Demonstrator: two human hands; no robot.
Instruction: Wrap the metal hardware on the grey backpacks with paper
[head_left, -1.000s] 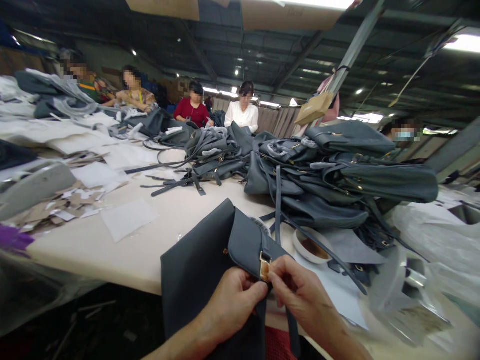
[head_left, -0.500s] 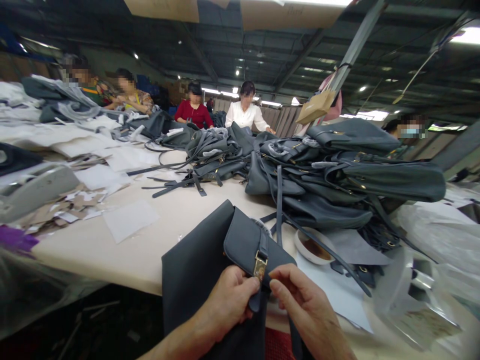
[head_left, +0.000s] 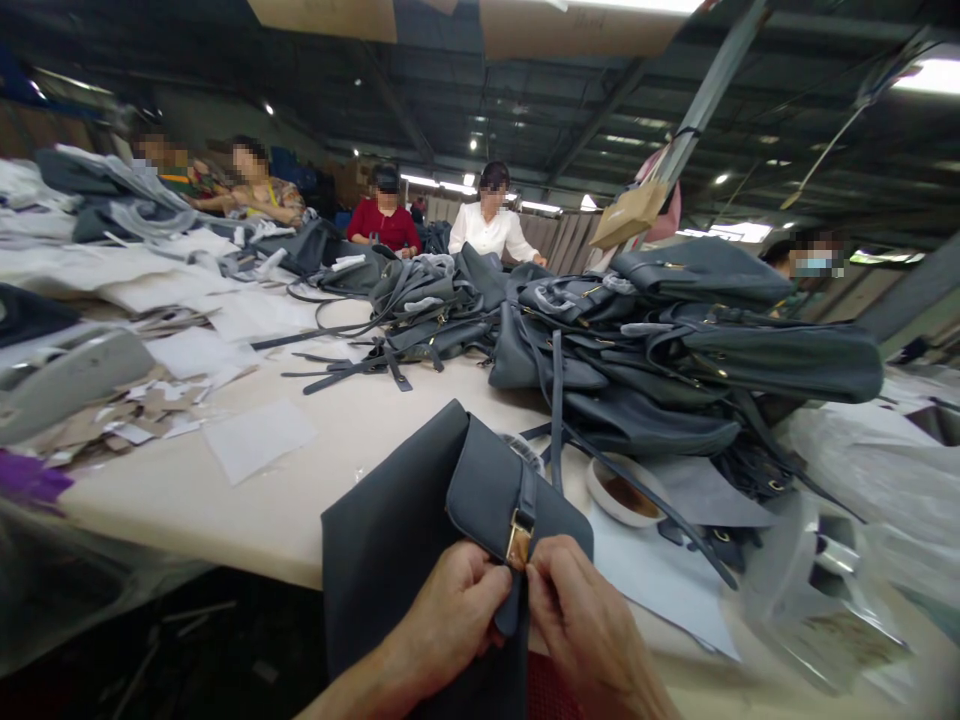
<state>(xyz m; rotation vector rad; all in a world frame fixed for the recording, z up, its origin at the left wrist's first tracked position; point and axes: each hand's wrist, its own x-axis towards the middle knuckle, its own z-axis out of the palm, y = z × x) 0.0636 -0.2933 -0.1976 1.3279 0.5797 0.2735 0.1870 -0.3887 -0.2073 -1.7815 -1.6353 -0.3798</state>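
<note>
- Your left grip [head_left: 454, 620] closes on the grey leather bag [head_left: 390, 560], seemingly to steady it
- Your right grip [head_left: 589, 630] pinches the strap tab [head_left: 511, 612] beside the brass buckle [head_left: 518, 546], apparently to keep it aligned

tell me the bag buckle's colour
The buckle is gold, shown best in the head view.

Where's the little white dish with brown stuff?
In the head view, the white dish sits beyond the right hand, at the foot of the grey bag pile.

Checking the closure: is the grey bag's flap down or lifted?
Down: the flap lies over the grey bag, its strap through the gold buckle, between the left hand and right hand.
</note>
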